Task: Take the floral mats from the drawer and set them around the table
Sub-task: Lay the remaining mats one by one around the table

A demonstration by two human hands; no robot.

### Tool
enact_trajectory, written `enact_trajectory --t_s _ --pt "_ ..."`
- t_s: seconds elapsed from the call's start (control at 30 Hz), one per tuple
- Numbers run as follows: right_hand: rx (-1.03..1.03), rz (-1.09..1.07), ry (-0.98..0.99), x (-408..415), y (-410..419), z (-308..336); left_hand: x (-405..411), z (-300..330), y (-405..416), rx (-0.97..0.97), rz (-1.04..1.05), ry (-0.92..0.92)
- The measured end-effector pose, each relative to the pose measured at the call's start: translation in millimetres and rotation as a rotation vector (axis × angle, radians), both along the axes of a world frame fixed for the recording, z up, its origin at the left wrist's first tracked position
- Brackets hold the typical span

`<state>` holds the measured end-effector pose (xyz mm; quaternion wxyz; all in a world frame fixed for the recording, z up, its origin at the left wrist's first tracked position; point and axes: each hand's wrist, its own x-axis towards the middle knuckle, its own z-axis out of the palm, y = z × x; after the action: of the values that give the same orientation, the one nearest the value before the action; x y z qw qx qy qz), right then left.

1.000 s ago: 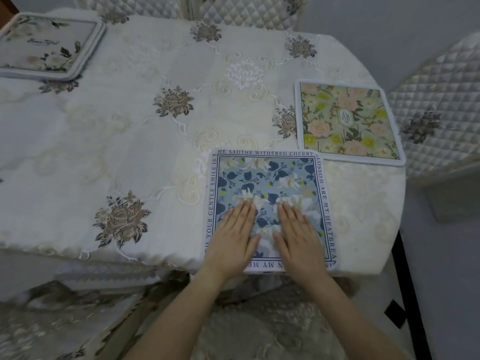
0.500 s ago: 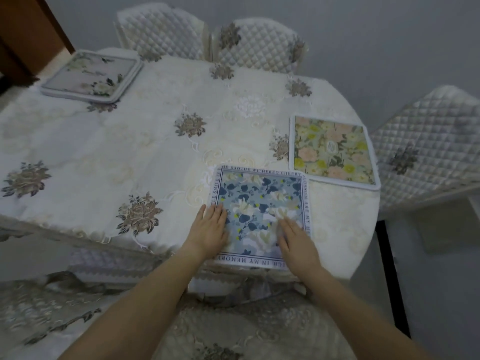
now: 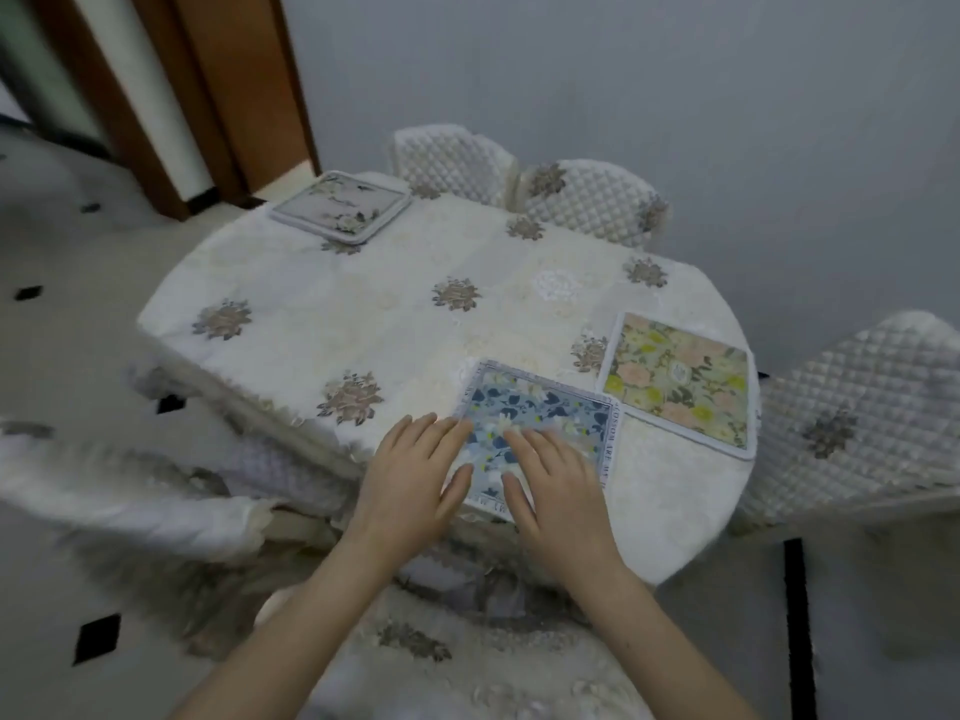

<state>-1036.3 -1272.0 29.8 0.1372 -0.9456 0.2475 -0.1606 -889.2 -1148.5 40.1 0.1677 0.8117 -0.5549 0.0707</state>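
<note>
A blue floral mat (image 3: 545, 407) with a lettered border lies at the near edge of the table (image 3: 363, 324), which wears a cream embroidered cloth. My left hand (image 3: 415, 475) lies flat over the mat's left edge, fingers straight and spread. My right hand (image 3: 558, 485) lies flat on the mat's near middle, fingers straight. A green and pink floral mat (image 3: 680, 379) sits just to the right, its corner close to the blue one. A grey floral mat (image 3: 340, 205) lies at the far left end of the table.
Quilted chairs stand at the far side (image 3: 452, 158) (image 3: 587, 200), at the right (image 3: 857, 413) and close in front of me (image 3: 447, 646). A brown door frame (image 3: 208, 96) rises at the far left. The floor (image 3: 62, 283) is pale with small black diamonds.
The view has pulled back and up, showing the whole table and the wall. Both hands stay flat on the blue mat, and my left hand has slid toward its left edge.
</note>
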Motion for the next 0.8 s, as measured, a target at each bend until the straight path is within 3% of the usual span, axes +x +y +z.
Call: enact_trajectory --t_s 0.43,0.8 --pt "0.158 0.471 0.026 -23.4 157.9 -17.6 -95.4 -22.6 215.1 0.091 0.504 0.192" --pt "0.062 0.703 0.082 49.6 278.0 -10.4 -73.5 -18.0 357.8 0.041 0.832 0.271"
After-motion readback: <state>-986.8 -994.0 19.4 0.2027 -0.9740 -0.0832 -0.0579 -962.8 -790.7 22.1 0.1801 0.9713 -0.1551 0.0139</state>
